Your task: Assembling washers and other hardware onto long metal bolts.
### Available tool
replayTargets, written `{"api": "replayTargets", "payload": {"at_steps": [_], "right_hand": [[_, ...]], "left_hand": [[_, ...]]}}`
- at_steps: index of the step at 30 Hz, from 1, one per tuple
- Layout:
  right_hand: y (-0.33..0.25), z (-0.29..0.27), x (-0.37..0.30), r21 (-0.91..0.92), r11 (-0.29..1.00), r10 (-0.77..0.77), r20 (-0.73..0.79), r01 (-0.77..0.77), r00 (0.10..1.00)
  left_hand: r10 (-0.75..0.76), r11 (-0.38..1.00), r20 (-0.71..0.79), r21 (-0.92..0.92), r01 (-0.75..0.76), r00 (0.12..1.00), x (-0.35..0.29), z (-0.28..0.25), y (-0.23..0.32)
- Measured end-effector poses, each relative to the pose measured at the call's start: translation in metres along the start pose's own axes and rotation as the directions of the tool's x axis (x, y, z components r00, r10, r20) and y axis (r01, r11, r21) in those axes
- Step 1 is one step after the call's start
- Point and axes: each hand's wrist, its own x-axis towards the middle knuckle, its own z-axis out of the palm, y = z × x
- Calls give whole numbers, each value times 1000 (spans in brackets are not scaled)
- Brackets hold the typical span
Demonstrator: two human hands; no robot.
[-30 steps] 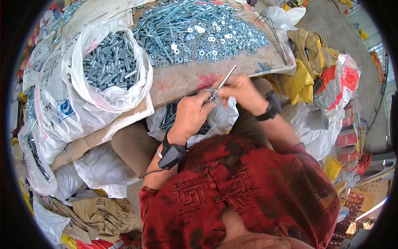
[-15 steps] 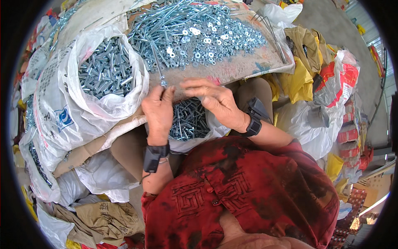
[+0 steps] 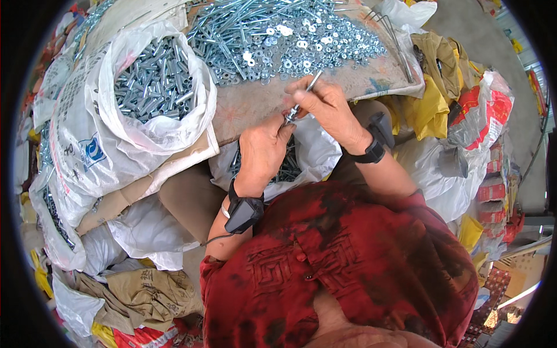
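Observation:
Both my hands work on a slim metal bolt (image 3: 291, 115) with a nut or washers at its lower end. That end is pinched between the thumb and fingers of my left hand (image 3: 262, 151). My right hand (image 3: 332, 113) closes its thumb and fingers round the shaft, whose tip sticks out above them. The bolt slants up to the right, over the near edge of the board (image 3: 243, 101). Below my hands, an open white bag (image 3: 320, 152) holds dark metal pieces, partly hidden by my left hand.
Across the board's far side spreads a heap of washers (image 3: 301, 43) and long bolts (image 3: 232, 26). To the left stands a white sack (image 3: 75, 151) full of short metal tubes (image 3: 154, 81). Bent metal rods (image 3: 394, 43) lie at the board's right edge, beside yellow bags (image 3: 432, 107).
My left hand has moved right with the bolt, which now slants the other way. My right hand, held open before, has closed on its shaft.

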Motion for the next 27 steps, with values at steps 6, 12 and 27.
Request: {"api": "replayTargets", "payload": {"at_steps": [6, 12, 27], "right_hand": [[1, -9, -3, 45, 981, 175, 209, -188, 962], [33, 8, 3, -139, 988, 69, -11, -70, 998], [-14, 26, -5, 342, 932, -98, -74, 117, 992]], "left_hand": [[-43, 986, 63, -159, 53, 997, 0, -2, -1], [89, 995, -30, 48, -88, 996, 3, 1, -4], [-7, 993, -188, -119, -15, 982, 5, -12, -1]]}}
